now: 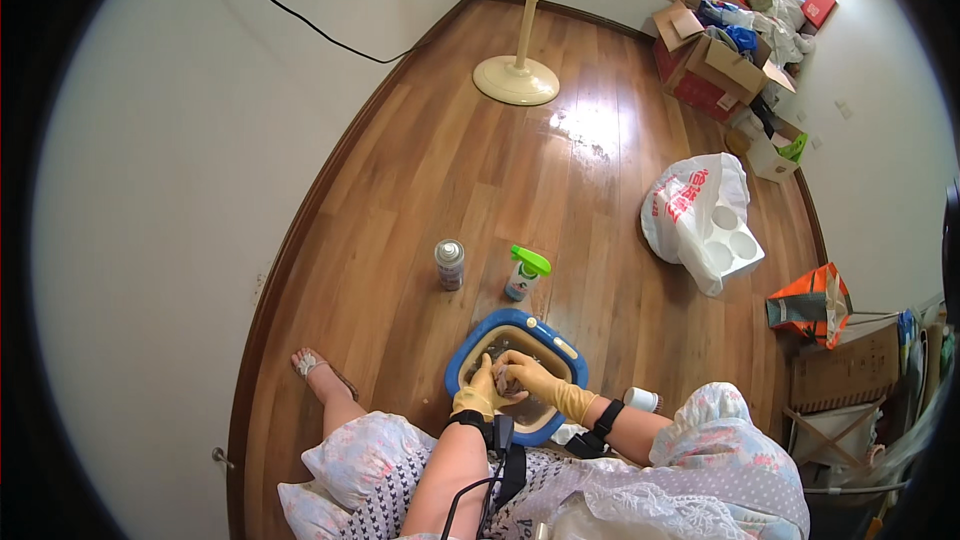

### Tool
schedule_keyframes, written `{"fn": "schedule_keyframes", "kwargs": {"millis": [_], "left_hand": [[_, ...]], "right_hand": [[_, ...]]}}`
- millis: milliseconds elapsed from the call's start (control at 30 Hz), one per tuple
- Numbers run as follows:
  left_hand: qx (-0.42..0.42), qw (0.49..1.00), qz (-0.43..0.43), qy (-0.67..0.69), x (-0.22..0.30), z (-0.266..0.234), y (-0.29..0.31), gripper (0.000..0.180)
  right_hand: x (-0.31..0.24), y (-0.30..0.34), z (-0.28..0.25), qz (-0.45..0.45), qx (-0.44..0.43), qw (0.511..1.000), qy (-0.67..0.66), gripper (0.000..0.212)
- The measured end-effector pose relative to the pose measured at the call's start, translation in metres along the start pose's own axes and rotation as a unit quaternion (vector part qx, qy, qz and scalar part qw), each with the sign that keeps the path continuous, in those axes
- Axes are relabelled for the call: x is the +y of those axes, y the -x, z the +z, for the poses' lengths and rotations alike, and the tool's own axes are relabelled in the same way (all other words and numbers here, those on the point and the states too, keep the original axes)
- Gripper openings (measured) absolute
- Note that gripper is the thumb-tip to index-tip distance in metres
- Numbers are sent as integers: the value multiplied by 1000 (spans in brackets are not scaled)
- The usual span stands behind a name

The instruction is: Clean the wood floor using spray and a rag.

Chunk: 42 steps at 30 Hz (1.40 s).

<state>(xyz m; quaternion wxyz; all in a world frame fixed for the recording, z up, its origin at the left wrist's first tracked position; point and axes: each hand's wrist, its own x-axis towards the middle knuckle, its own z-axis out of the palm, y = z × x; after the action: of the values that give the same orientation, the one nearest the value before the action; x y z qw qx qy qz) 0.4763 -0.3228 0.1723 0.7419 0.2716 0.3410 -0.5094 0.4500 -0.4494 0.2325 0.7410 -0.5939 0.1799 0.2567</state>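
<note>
Two sets of gloved fingers gripped a crumpled greyish wad (507, 381) at the head view's lower centre, over the blue-rimmed basin (461, 352), the wad lying right of the left hand (479, 395), left of the right hand (537, 380), touching both, its long axis unclear.

A basin (500, 321) is sitting on the plank floor (420, 160); beyond it, an aerosol can (450, 266) is standing left of a trigger spray bottle (521, 283), while a plastic bag (685, 205) is lying farther right.
</note>
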Motion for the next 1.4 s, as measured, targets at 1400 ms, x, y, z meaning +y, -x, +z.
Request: {"fn": "schedule_keyframes", "kwargs": {"millis": [1400], "left_hand": [[178, 820, 115, -532, 9, -25, -41, 42]], "right_hand": [[79, -66, -33, 38, 323, 872, 364, 46]]}}
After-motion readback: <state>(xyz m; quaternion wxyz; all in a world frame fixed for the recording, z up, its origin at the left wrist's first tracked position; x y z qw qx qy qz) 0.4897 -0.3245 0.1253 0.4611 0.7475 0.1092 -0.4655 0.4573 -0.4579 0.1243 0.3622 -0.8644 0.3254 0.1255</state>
